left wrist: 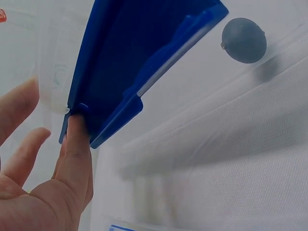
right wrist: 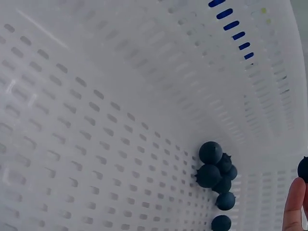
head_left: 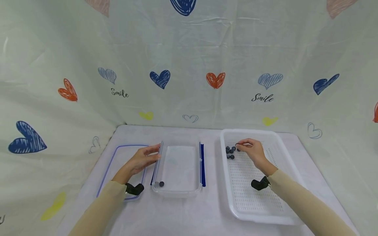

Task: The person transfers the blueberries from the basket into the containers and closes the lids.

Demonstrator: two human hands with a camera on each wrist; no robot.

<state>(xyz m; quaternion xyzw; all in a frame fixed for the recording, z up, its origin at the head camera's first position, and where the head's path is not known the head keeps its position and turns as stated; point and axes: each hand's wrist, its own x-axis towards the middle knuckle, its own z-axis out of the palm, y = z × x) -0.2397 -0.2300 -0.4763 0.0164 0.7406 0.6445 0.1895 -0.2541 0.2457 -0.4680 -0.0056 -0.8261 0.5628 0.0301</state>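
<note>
My left hand (head_left: 141, 161) is at the left side of a clear plastic container (head_left: 181, 193), its extended fingers touching the wall near a hinged blue latch flap (left wrist: 120, 53). One blueberry (head_left: 161, 184) lies in the container's near left corner; the left wrist view shows a blueberry (left wrist: 244, 40) beyond the flap. Over the far left part of a white perforated basket (head_left: 245, 214), my right hand (head_left: 254, 152) pinches a blueberry (right wrist: 303, 169) at its fingertips. Several more blueberries (right wrist: 209, 175) cluster against the basket's wall.
A clear lid with a blue rim (head_left: 110, 164) lies left of the container, partly under my left forearm. Another blue latch flap (head_left: 202, 165) hangs open on the container's right side. Behind the table (head_left: 206, 209) hangs a heart-printed curtain (head_left: 189, 49).
</note>
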